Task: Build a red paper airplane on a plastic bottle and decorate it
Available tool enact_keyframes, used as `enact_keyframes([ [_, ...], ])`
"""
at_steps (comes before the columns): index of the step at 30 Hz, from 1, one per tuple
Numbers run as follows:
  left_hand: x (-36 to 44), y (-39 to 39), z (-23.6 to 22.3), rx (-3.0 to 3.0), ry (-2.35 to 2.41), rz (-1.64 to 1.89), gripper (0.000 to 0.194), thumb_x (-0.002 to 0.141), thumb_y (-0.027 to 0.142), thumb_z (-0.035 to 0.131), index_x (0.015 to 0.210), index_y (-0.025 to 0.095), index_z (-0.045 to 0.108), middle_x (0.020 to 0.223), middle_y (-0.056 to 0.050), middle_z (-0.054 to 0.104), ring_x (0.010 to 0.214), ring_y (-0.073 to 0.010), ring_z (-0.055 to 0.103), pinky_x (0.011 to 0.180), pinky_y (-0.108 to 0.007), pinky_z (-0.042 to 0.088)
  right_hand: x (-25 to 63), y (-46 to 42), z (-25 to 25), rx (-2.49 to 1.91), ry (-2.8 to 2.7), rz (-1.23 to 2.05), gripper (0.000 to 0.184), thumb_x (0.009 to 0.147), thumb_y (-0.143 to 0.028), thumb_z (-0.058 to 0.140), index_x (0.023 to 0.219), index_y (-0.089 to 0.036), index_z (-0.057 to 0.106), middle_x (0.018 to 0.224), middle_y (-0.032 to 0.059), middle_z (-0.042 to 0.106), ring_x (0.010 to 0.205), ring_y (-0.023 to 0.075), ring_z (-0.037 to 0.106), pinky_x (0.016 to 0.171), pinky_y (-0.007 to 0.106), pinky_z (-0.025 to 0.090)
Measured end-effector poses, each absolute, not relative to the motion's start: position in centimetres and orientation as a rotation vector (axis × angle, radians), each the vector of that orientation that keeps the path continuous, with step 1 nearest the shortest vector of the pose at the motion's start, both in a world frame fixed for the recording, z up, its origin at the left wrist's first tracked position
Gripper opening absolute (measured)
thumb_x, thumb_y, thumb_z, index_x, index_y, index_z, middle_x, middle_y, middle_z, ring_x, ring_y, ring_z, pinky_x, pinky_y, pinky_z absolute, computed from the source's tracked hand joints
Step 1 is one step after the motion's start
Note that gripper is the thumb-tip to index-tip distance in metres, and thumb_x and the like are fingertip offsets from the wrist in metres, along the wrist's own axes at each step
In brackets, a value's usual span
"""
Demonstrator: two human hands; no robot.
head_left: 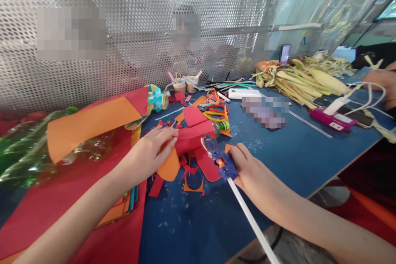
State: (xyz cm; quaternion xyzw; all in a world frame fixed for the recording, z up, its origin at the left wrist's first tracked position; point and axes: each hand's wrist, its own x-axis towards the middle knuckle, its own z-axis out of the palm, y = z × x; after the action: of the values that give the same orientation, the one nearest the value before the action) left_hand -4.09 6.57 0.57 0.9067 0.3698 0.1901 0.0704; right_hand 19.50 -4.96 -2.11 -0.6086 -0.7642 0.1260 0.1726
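My right hand point(247, 165) is wrapped round a blue glue gun point(220, 157) with an orange trigger. A white glue stick point(250, 218) juts out of the gun's back toward me. The gun's nozzle points at a red paper-covered piece point(192, 137) on the blue table point(297, 156). My left hand point(153, 148) presses that red piece and an orange paper flap point(169, 168), its fingers curled over them. Red and orange paper scraps point(193, 183) lie below the piece.
Clear plastic bottles point(27, 161) and a curled orange sheet point(89, 126) sit left on red paper. Corn husks point(306, 80), a pink phone point(332, 119) with white cables, small cups point(185, 84) and paper strips lie farther back. Another person's hand point(382, 78) is at the far right. A perforated metal screen stands behind.
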Motion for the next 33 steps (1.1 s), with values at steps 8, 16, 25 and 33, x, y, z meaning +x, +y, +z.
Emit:
enact_keyframes([
  [8,-4.1,6.5,0.5,2.712,1.128,0.581,0.026,0.095,0.036,0.033,0.1,0.023,0.055,0.107,-0.006,0.067,0.105,-0.024,0.059,0.093,-0.041,0.048,20.5,-5.2,-2.9,-1.694,-2.148,0.151,0.019,0.081,-0.003,0.047,0.095,-0.017,0.045,0.09,0.0062,0.047,0.071,0.0204,0.058,0.059,0.034,0.048],
  [16,-4.0,6.4,0.8,2.698,1.139,0.577,0.026,0.094,0.038,0.034,0.098,0.023,0.056,0.104,-0.005,0.067,0.098,-0.0236,0.063,0.087,-0.039,0.051,21.2,-5.2,-3.1,-1.68,-2.11,0.081,0.031,0.076,0.001,0.042,0.095,-0.021,0.035,0.09,0.0051,0.046,0.069,0.0199,0.058,0.059,0.034,0.05],
  [25,-3.9,6.5,0.8,2.722,1.118,0.575,0.025,0.094,0.036,0.034,0.096,0.023,0.055,0.102,-0.006,0.066,0.097,-0.023,0.063,0.086,-0.037,0.05,22.1,-6.9,-2.6,-1.637,-2.114,0.008,0.03,0.078,-0.001,0.04,0.096,-0.024,0.033,0.085,0.0017,0.043,0.054,0.0171,0.054,0.047,0.03,0.043],
  [33,-3.7,6.6,0.7,2.796,1.039,0.608,0.021,0.094,0.031,0.034,0.091,0.023,0.053,0.098,-0.005,0.066,0.095,-0.021,0.061,0.089,-0.039,0.048,26.8,-6.2,-3.5,-1.918,-2.193,-0.039,0.03,0.075,-0.005,0.053,0.1,-0.019,0.044,0.102,0.0098,0.051,0.061,0.0209,0.065,0.052,0.032,0.048],
])
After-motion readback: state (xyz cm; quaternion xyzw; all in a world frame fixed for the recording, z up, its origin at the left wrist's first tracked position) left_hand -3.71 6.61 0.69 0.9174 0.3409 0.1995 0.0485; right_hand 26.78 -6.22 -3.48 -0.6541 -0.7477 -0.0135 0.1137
